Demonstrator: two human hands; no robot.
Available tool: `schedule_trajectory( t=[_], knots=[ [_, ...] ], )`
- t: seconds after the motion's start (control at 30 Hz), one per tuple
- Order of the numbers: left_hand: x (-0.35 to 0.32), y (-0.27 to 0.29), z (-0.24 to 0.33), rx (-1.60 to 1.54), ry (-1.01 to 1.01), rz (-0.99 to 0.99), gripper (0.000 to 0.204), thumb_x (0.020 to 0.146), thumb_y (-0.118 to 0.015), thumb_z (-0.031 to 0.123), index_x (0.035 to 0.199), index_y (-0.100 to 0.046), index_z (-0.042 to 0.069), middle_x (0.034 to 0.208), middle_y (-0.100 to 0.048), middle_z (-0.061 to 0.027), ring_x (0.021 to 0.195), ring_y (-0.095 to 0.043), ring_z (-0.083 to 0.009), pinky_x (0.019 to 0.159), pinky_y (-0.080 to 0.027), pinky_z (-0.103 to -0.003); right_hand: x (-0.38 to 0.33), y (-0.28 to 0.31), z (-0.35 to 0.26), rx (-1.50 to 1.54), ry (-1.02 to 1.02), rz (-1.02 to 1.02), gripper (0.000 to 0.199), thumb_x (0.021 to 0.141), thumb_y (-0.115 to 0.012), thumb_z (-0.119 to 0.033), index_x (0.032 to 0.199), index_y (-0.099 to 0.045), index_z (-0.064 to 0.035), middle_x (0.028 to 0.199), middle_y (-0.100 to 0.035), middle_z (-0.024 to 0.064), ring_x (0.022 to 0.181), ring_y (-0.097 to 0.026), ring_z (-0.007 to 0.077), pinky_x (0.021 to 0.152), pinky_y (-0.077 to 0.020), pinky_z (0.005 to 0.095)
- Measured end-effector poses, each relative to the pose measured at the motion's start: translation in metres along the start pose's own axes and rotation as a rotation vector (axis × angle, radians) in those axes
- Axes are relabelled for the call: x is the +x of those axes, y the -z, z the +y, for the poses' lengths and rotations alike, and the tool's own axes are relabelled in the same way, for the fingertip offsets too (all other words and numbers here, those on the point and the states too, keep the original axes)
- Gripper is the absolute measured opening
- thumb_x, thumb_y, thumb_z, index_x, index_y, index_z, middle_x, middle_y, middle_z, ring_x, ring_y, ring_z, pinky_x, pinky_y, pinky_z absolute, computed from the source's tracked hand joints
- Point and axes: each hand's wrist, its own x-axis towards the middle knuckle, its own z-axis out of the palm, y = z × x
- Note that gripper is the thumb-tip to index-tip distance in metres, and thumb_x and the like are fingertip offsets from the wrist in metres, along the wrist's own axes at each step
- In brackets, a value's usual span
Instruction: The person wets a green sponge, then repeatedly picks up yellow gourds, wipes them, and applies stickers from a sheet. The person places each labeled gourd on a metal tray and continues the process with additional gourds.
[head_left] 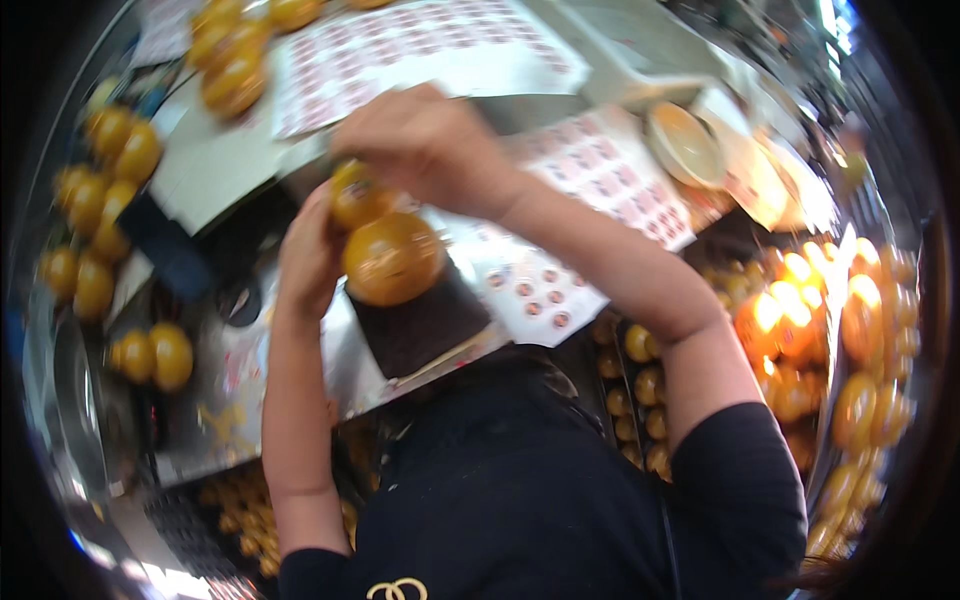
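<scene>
A shiny golden gourd-shaped ornament (393,260) is tilted over a dark pad (425,335) at the front of the work table. My left hand (310,250) grips it from the left, around its smaller upper bulb. Just beyond that bulb, my right hand (425,135) is curled with its fingers bent together. Motion blurs it, and whatever its fingertips hold is hidden. Beneath my right forearm lies a white sheet of small round stickers (540,300), with part of it peeled bare.
A larger sticker sheet (420,50) covers the far side. Several golden gourds (120,190) stand at the left, near a dark blue block (163,240). One gourd (155,357) lies nearer. At the right are a pale bowl (686,145) and many brightly lit gourds (790,310).
</scene>
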Motion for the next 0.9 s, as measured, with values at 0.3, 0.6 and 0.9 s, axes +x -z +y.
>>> schedule_trajectory(
  t=[0.3,0.6,0.9],
  knots=[
    [0.014,0.003,0.002,-0.226,0.164,0.081,0.04,0.101,-0.042,0.037,0.119,-0.054,0.003,0.112,-0.063,-0.0068,0.102,-0.06,-0.0179,0.091,-0.046,-0.032,-0.056,0.013,-0.037,0.63,-0.516,0.027,0.02,0.079,-0.068,-0.002,0.099,-0.067,-0.0052,0.1,-0.067,0.0078,0.094,-0.064,0.0195,0.087,-0.0482,0.0327],
    [-0.037,-0.017,0.067,0.512,-0.225,-0.06,0.026,0.09,-0.066,0.017,0.11,-0.063,0.001,0.1,-0.059,-0.0007,0.095,-0.057,-0.0105,0.086,-0.047,-0.025,-0.117,0.014,-0.058,1.188,-1.096,0.468,0.021,0.087,-0.062,-0.006,0.106,-0.058,-0.0005,0.094,-0.062,0.0053,0.088,-0.059,0.0119,0.08,-0.0469,0.0235],
    [-0.063,0.003,0.187,0.681,-0.706,0.182,0.03,0.086,-0.071,0.026,0.102,-0.066,0.001,0.09,-0.062,-0.0063,0.088,-0.058,-0.0151,0.08,-0.048,-0.027,-0.149,0.029,-0.078,1.272,-1.213,0.553,0.019,0.088,-0.058,-0.002,0.106,-0.055,-0.0004,0.099,-0.063,0.0081,0.094,-0.062,0.018,0.088,-0.0492,0.0317]
  ],
)
